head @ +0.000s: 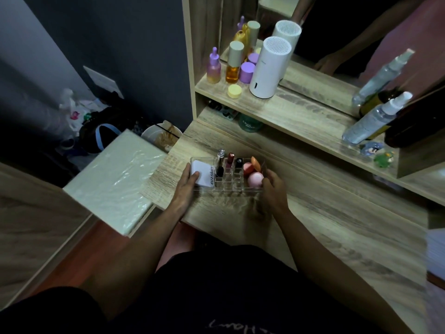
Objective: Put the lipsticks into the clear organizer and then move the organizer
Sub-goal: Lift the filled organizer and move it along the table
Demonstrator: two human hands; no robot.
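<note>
Two hands (pixel 186 182) (pixel 273 186) grip organizer (pixel 228 186) holding four lipsticks (pixel 230 159).

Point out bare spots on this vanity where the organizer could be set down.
Bare desk runs right of the right hand, below the shelf. The shelf has a bare stretch between the white canister and spray bottles. Crowded: the shelf's left end, around the dropper bottle.

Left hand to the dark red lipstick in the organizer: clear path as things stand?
Probably yes. The left hand grips the clear organizer at its left end, by the white compact. The dark red lipstick stands upright and uncovered, but the silver-capped lipstick stands between.
</note>
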